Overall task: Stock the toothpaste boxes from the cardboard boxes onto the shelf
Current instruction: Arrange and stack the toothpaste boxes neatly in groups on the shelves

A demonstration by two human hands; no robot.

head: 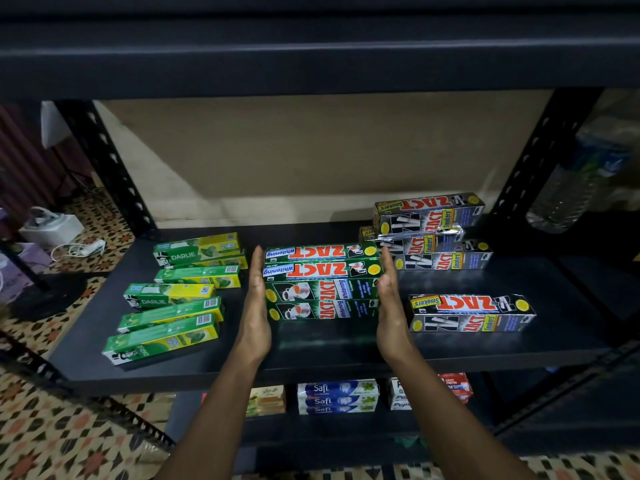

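Observation:
A stack of green Zact Whitening toothpaste boxes [322,282] sits in the middle of the black shelf [346,348]. My left hand [255,306] lies flat against the stack's left end with straight fingers. My right hand [389,303] lies flat against its right end, fingers also straight. Several green and yellow Darlie boxes [169,303] lie loosely at the left. Silver Zact Smokers boxes [429,233] are stacked at the back right, and two more Smokers boxes [471,313] sit at the front right.
The shelf below holds Safi boxes [337,396] and other toothpaste boxes [453,386]. Black slotted uprights [107,168] frame the shelf. A plastic water bottle [568,192] stands at the right. Patterned floor tiles with a white box and cables [52,226] lie at the left.

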